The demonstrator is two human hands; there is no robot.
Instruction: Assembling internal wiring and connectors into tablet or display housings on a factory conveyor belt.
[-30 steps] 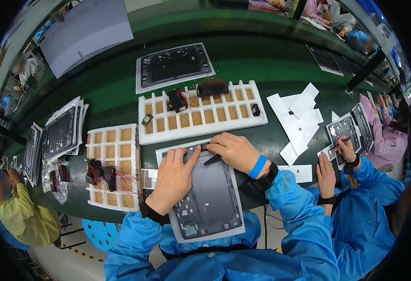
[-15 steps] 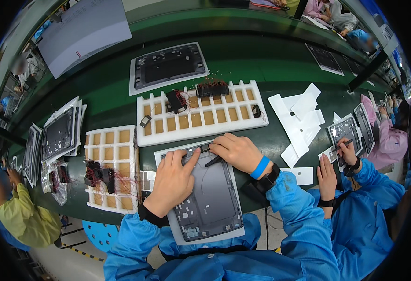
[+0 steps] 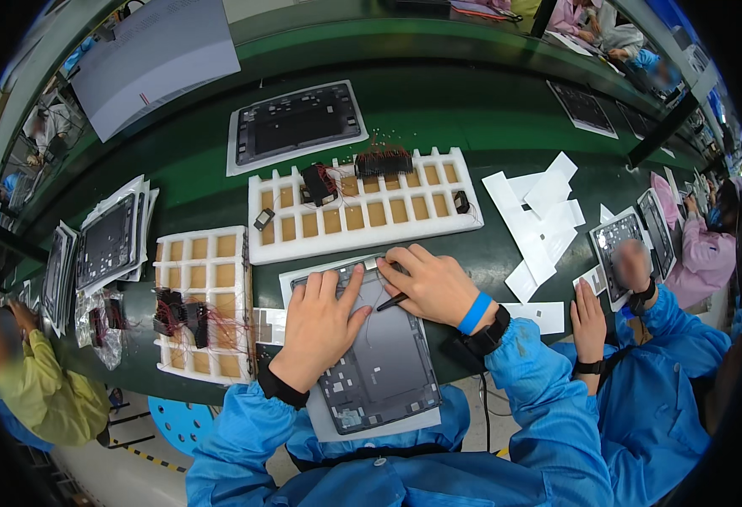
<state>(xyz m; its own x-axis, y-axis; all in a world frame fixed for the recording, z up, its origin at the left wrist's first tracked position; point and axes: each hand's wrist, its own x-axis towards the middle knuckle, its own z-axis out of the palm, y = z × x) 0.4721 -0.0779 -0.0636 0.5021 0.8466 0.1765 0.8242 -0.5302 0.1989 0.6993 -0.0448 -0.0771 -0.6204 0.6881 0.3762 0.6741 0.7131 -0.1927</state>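
A dark grey tablet back housing (image 3: 388, 372) lies tilted before me on a white sheet (image 3: 428, 419), its near end overhanging the table edge. My left hand (image 3: 316, 325) rests flat on its left side, fingers stretched toward the far edge, thumb apart. My right hand (image 3: 428, 286) is curled over the far right corner with a black pointed tool (image 3: 392, 302) held in its fingers, tip toward the housing's middle. Between the two hands' fingertips, a small pale piece (image 3: 370, 264) sits at the far edge. A thin wire (image 3: 368, 325) loops across the housing.
Beyond it stands a white foam tray (image 3: 371, 228) with black wired parts; another foam tray (image 3: 202, 313) is at left. Stacked housings (image 3: 105, 245) lie far left, one housing (image 3: 299, 125) at the back, white strips (image 3: 523, 228) at right. A co-worker's hand (image 3: 588, 321) is close on my right.
My left hand has slid slightly right, its thumb now lower over the housing. My right fingers have shifted, turning the tool. The spot between my fingertips looks pale where it was dark.
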